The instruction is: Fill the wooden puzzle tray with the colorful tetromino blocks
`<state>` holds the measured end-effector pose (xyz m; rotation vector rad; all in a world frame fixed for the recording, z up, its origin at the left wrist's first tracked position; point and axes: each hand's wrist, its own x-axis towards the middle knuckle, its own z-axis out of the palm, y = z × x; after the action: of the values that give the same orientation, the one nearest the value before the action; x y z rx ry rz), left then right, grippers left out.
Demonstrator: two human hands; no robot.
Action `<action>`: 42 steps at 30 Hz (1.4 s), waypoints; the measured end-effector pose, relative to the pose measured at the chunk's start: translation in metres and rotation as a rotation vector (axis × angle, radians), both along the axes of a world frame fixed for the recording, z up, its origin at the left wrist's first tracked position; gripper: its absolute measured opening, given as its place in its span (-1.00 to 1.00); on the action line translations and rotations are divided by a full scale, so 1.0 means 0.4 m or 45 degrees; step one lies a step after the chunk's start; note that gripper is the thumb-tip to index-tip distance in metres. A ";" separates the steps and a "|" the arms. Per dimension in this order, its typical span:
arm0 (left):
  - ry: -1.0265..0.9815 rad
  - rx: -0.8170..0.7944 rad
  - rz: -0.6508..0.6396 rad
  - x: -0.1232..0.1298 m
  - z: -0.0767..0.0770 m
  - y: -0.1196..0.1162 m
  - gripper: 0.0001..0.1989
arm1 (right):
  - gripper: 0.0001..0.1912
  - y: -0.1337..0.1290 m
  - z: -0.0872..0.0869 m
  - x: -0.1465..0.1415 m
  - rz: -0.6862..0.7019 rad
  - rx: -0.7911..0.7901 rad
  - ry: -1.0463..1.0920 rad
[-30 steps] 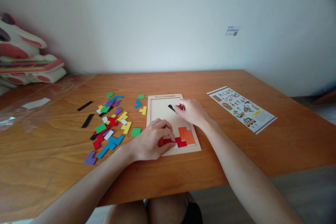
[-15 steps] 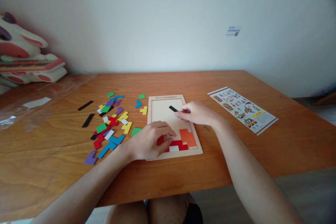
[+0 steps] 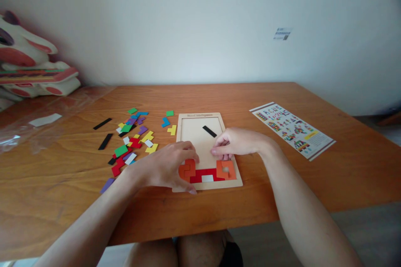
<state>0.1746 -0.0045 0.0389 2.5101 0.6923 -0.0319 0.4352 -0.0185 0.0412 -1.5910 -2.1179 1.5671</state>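
Left hand (image 3: 166,169): I rest it flat on the puzzle tray (image 3: 200,150), holding nothing I can see.
Right hand (image 3: 238,144): fingertips pinched over the orange piece (image 3: 226,170); I can't tell if it's gripped.
Handling: light, stiff, thin, I judge; take by edges.

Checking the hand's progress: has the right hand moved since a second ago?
Yes. The right hand moved toward the tray's near edge, off the black strip, reaching the orange piece.
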 end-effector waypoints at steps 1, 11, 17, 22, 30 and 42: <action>-0.002 -0.001 0.001 0.000 0.000 -0.001 -0.47 | -0.50 0.000 0.002 0.001 0.014 0.002 0.003; -0.125 0.031 -0.095 0.008 -0.013 -0.006 -0.55 | -0.43 -0.003 -0.017 -0.004 0.101 0.134 -0.150; -0.119 0.023 -0.093 0.010 -0.010 -0.006 -0.56 | -0.42 0.004 -0.023 0.006 0.103 0.140 -0.111; -0.116 0.013 -0.096 0.008 -0.015 -0.003 -0.57 | -0.48 0.004 -0.010 0.011 0.150 0.115 -0.103; -0.137 0.020 -0.098 0.006 -0.021 -0.001 -0.55 | -0.43 -0.005 0.000 -0.005 0.130 0.124 -0.102; -0.180 -0.010 -0.101 0.005 -0.021 0.001 -0.52 | -0.49 -0.013 -0.006 0.002 0.138 0.239 -0.177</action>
<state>0.1766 -0.0040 0.0304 2.5025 0.5347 0.1128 0.4359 -0.0236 0.0390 -1.5893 -2.3796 1.2721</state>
